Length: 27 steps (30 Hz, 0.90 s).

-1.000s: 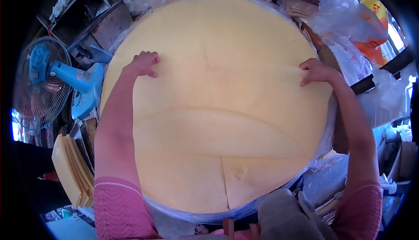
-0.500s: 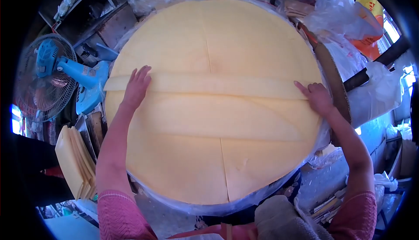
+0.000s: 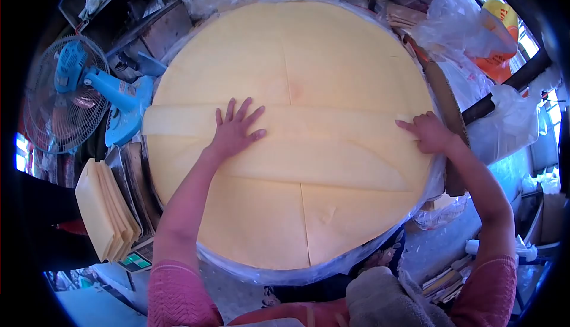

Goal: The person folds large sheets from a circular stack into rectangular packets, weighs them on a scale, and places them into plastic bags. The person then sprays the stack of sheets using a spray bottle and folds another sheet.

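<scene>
Cluttered room, round worktop (image 3: 439, 166) mid-frame, yellow sheet (image 3: 267, 226) on it, folded strip across. Left hand (image 3: 234, 132) flat on strip, fingers spread; right hand (image 3: 431, 132) at strip's right end, index finger extended, others curled.

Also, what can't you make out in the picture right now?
All in the head view:
- Whatever supports the round yellow sheet: hidden beneath it.
- The right hand's curled fingertips: tucked under the hand, so any pinch is unclear.
- Reading on the green display: too small, partly covered by folded sheets.
- Lettering on the yellow and orange bag: too small.
</scene>
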Each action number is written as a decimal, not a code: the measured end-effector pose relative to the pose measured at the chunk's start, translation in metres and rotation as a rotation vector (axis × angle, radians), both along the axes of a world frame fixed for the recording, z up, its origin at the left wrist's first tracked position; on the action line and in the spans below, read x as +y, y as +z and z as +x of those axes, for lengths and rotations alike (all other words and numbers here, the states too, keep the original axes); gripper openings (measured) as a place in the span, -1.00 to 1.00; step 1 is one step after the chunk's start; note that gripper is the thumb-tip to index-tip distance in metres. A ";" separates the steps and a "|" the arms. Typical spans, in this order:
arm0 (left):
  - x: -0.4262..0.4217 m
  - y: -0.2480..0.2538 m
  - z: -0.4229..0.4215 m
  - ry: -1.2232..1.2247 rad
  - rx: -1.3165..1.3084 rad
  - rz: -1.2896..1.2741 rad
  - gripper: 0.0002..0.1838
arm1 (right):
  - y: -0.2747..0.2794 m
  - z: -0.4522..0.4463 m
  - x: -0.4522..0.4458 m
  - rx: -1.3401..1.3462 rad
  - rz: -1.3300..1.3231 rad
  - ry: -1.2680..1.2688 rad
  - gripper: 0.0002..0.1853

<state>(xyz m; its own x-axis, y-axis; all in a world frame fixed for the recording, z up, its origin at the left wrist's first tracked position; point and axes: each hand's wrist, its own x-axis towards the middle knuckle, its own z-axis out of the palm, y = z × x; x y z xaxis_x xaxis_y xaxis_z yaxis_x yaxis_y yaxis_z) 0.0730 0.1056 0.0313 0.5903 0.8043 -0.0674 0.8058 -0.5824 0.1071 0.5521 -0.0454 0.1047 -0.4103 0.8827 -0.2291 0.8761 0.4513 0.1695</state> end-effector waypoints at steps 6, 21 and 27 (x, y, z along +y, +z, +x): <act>-0.007 -0.011 -0.001 -0.017 -0.027 0.130 -0.31 | -0.025 -0.113 0.062 0.512 0.126 0.059 -0.45; -0.071 -0.012 -0.008 0.092 0.098 -0.072 -0.11 | -0.057 -0.005 -0.016 0.108 0.224 -0.459 -0.53; -0.069 -0.016 0.025 -0.404 -0.021 0.020 -0.39 | -0.019 0.000 -0.017 0.066 -0.033 -0.508 -0.68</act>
<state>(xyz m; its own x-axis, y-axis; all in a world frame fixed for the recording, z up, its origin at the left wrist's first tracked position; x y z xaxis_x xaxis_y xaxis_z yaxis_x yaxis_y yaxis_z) 0.0981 0.0364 0.0153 0.8601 0.5086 -0.0384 0.5096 -0.8537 0.1068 0.5525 -0.0629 0.0860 0.0543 0.9671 -0.2484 0.9946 -0.0304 0.0988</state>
